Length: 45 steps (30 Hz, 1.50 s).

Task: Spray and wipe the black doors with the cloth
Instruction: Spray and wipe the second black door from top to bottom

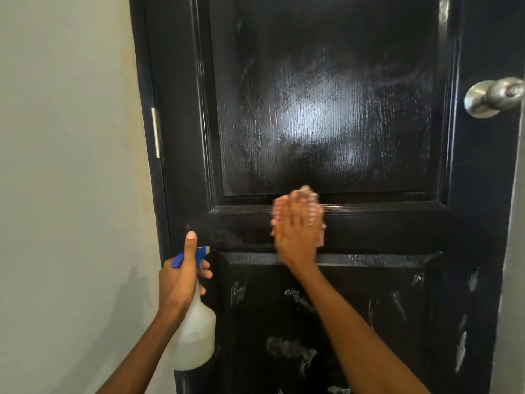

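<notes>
One spray bottle (196,334) upright, nozzle doorward

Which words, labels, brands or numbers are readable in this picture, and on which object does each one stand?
None can be read.
White translucent spray bottle with blue trigger head: no label shows.
Glossy black panelled door: only whitish smears, no writing.
Round silver metal doorknob: no marking visible.
Blurred pink cloth: no print shows.

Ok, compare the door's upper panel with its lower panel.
The upper panel shows a broad glossy sheen; the lower panel is dull with scattered whitish streaks. The right hand, pressing a pink cloth, overlaps only the upper panel's bottom edge, not the lower panel. Both are black, framed and wood-grained.
</notes>
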Available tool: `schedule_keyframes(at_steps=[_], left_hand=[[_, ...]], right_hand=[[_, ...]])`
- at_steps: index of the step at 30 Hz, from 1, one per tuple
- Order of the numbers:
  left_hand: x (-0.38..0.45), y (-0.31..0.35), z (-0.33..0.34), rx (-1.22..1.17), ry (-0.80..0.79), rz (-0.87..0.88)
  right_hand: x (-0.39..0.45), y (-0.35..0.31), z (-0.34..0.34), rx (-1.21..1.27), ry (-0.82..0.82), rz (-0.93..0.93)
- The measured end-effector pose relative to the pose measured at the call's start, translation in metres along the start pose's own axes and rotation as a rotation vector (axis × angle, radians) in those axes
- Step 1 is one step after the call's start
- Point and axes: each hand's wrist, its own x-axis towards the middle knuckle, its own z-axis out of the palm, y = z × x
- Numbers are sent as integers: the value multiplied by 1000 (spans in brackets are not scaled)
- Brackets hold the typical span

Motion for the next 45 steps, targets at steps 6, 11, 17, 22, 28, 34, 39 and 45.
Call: schedule_keyframes(at_steps=[6, 11, 17, 22, 28, 34, 39, 45], left_hand=[[-1, 3, 12, 25, 29, 3], [-2, -2, 23, -10, 6, -1], [5, -5, 2, 3, 17, -51], [11, -6, -22, 72, 114, -11], [14, -15, -36, 110, 211, 45], [15, -20, -39, 150, 247, 14], [20, -21, -50, 138, 235, 5], [34, -8, -66, 120, 249, 19]], right_hand=[[14, -26, 4, -15, -103, -384], [8, 50, -23, -12, 30, -281], [-8, 38, -11, 21, 83, 256], [2, -43, 17, 23, -21, -67], [12, -134, 48, 71, -133, -426], [19, -127, 57, -117, -281, -949], [31, -73, 36, 58, -51, -491], [13, -136, 56, -10, -171, -615]])
